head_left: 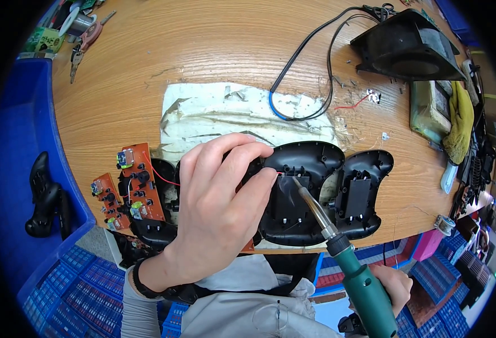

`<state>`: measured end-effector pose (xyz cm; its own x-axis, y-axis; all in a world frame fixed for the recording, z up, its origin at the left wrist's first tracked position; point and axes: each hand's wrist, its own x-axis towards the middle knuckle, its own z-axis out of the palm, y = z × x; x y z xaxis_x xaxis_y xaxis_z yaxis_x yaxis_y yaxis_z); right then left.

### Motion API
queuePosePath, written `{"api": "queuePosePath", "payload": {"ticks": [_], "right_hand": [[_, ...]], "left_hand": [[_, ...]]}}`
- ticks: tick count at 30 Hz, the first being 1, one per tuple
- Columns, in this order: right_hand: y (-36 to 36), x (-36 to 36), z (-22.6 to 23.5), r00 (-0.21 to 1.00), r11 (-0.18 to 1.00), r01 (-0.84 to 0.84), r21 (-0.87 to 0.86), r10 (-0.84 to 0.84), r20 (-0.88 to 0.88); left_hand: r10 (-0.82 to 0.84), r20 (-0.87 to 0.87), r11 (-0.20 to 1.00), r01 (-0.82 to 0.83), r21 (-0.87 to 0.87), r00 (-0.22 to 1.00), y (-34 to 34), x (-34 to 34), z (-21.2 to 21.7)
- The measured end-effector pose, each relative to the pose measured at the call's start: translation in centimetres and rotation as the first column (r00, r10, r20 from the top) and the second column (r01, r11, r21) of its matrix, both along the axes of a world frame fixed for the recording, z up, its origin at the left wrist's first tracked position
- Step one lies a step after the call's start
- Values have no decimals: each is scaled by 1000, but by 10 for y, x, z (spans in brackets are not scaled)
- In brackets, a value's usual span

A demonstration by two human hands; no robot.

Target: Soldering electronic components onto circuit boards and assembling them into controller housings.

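Observation:
My left hand is closed in a pinch, a short red wire end showing at its fingertips over a black controller shell. My right hand grips a green-handled soldering iron. The iron's tip meets the upper edge of the shell's battery compartment, close to the wire, and faint smoke hangs there. Another black shell lies to the right. Orange circuit boards rest on shells at the left, and a red wire runs from one toward my left hand, which hides the shells beneath it.
A blue bin holding black controller parts stands at the left. A white cloth lies beyond the shells, with a black cable looping over it. At the back right is a black fan; a yellow glove lies nearer.

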<state>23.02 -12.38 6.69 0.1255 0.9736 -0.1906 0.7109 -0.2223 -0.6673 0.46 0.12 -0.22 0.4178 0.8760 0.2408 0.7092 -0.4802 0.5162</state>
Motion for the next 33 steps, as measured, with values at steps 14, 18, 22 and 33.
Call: {"api": "queuePosePath", "payload": {"ticks": [14,18,22,33], "right_hand": [[-20,30,-20,935,935,-201,291,95,342],[-34,37,-23,997,984,53,172,-64,54],[-33,36,-28,992,984,117,136,-109,-64],[-18,36,-37,958,977,116,182,-62,-280]], "left_hand": [[8,-13,1000,-8,5,1000,-1,0,1],[9,-22,1000,-9,4,1000,-1,-1,-1],[3,-28,1000,-2,10,1000,0,0,1],[-116,-114,991,106,-86,987,43,-16,40]]}}
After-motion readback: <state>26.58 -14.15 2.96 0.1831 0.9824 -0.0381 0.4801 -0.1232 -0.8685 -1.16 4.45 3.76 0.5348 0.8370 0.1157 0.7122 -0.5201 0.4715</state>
